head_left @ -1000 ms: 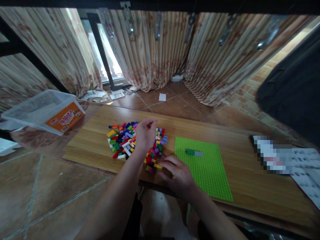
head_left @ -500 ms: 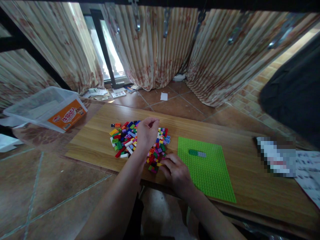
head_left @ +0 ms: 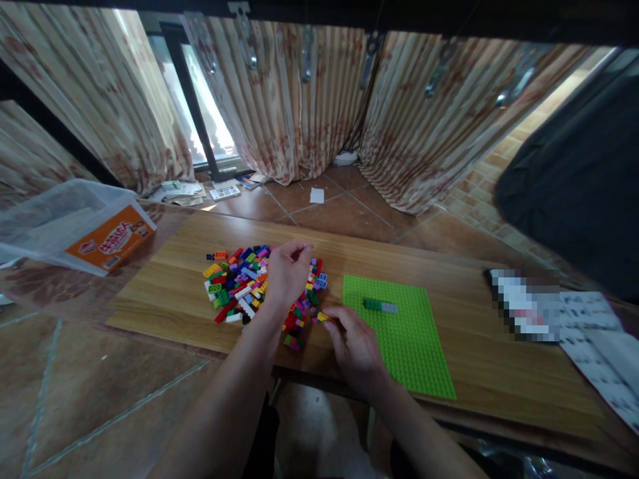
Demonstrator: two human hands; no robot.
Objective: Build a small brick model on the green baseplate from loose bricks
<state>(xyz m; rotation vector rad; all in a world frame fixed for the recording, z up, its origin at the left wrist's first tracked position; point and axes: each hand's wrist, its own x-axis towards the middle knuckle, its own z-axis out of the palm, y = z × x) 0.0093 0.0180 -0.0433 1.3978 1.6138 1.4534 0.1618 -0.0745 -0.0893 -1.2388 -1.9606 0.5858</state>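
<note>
The bricks sit near the mat, easy to reach; the right hand's grip pinches a yellow brick, the left hand's is pressed together.

Bare wood-grain tabletop extends right of the flat square bright-green studded baseplate; the multicoloured plastic brick heap obstructs the left.

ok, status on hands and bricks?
Left hand over brick pile, grip unclear. Right hand at yellow brick. Green brick, grey brick on baseplate. Left hand hides part of pile.
</note>
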